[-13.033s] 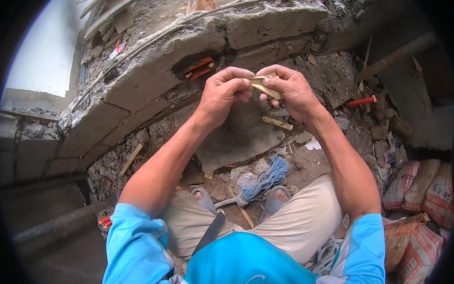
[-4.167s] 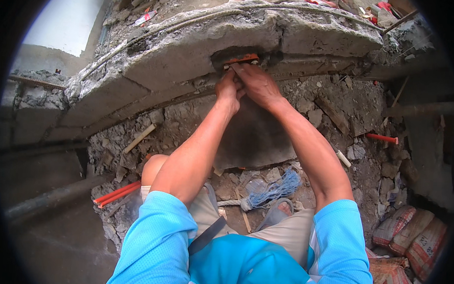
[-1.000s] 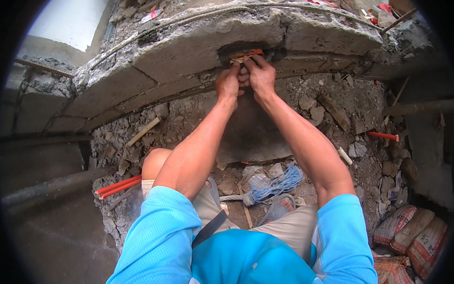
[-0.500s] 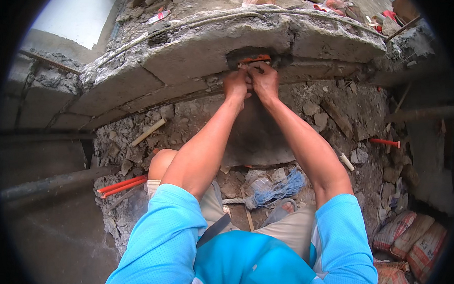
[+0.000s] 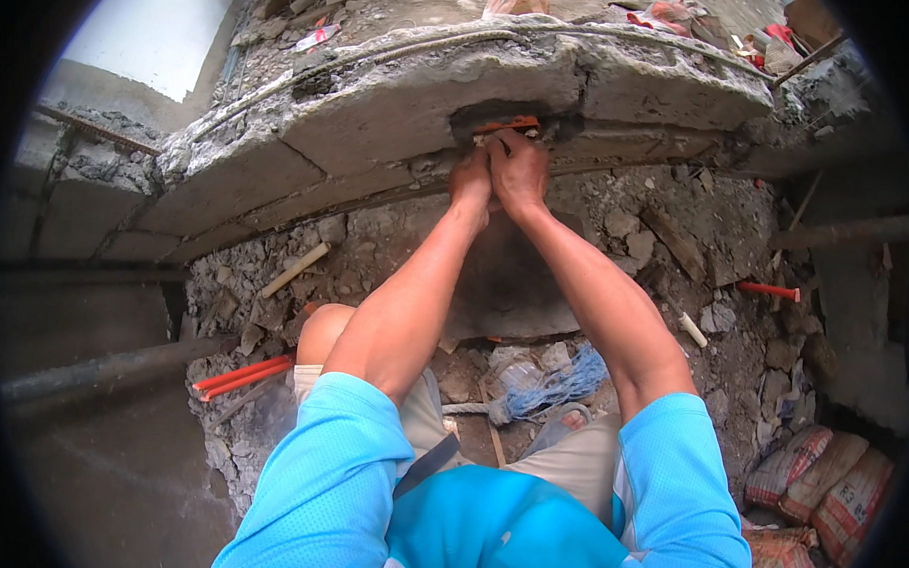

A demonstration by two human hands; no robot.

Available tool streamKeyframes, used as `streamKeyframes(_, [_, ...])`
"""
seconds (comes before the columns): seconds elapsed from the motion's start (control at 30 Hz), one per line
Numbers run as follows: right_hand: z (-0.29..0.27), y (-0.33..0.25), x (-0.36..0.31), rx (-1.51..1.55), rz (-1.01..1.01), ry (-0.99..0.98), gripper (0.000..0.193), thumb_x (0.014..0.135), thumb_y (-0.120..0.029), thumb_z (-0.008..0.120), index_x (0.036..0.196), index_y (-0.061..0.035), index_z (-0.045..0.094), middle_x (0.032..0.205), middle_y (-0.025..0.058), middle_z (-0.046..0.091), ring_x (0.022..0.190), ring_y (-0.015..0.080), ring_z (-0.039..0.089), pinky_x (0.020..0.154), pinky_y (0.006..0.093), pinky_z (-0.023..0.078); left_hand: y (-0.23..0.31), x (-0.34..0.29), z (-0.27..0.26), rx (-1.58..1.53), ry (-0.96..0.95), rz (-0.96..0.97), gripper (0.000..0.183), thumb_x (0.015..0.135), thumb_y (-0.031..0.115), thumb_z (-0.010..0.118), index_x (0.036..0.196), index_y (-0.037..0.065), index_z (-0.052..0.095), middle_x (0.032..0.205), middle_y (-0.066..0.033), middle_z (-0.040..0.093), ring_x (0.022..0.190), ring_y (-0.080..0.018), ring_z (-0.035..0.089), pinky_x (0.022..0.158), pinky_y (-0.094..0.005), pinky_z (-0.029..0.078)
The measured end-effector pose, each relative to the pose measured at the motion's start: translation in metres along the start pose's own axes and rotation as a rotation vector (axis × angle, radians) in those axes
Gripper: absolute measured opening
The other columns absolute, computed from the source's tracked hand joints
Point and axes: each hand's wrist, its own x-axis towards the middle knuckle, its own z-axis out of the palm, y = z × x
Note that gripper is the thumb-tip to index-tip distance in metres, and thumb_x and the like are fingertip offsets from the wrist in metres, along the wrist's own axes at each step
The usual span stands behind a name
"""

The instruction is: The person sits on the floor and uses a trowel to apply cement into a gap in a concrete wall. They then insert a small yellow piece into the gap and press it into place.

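Note:
Both arms reach forward to a broken-out hole point(image 5: 465, 122) in the side of a concrete beam point(image 5: 380, 116). An orange piece, perhaps a conduit or box edge point(image 5: 510, 125), shows inside the hole just beyond the fingertips. My left hand point(image 5: 470, 176) is closed, pressed close beside the right, its fingers partly hidden. My right hand point(image 5: 519, 172) has its fingers bent and drawn together at the lower rim of the hole, near the orange piece. Whatever the fingers grip is too small or too hidden to make out.
Rubble lies below the beam, with a blue tangle of fibre point(image 5: 561, 380) between my legs. Orange tubes point(image 5: 243, 375) lie at left, another orange tube point(image 5: 770, 291) at right. Filled sacks point(image 5: 818, 477) are stacked at lower right. A metal pipe point(image 5: 106, 372) runs at lower left.
My right hand has shifted slightly left and turned over, its fingers now overlapping the left hand's. The hands sit closer together, and more of the orange piece's left end shows.

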Motion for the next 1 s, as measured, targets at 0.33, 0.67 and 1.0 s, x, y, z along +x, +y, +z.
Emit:
streamKeyframes(0.33, [-0.042,0.031,0.006,-0.173,-0.351,-0.412,0.045,0.103,-0.02,0.063,0.148,-0.0256,0.064,0.126,0.0131,0.075,0.097,0.0412,0.076,0.08,0.0531,0.061,-0.003,0.002,0.004,0.099,-0.03,-0.103,0.056,0.108,0.059,0.053,0.122,0.007,0.068,0.112,-0.0111,0.075,0.096,-0.0274,0.073,0.085,-0.0542,0.055])
streamKeyframes(0.67, [-0.053,0.035,0.031,-0.523,-0.648,-0.462,0.039,0.101,-0.022,0.063,0.14,-0.0238,0.063,0.112,0.013,0.078,0.09,0.0357,0.079,0.068,0.0493,0.062,-0.001,0.016,0.002,0.22,-0.05,-0.102,0.056,0.108,0.058,0.05,0.122,0.006,0.067,0.11,-0.0097,0.075,0.09,-0.0227,0.071,0.079,-0.047,0.055])
streamKeyframes(1.0, [-0.042,0.035,0.006,-0.547,-0.589,-0.428,0.058,0.102,-0.019,0.059,0.159,-0.0207,0.05,0.113,0.0229,0.072,0.092,0.0405,0.078,0.072,0.0506,0.063,0.0,0.002,0.001,0.209,-0.034,-0.103,0.054,0.11,0.058,0.045,0.116,0.01,0.069,0.102,-0.0064,0.074,0.089,-0.0212,0.07,0.076,-0.0458,0.055])
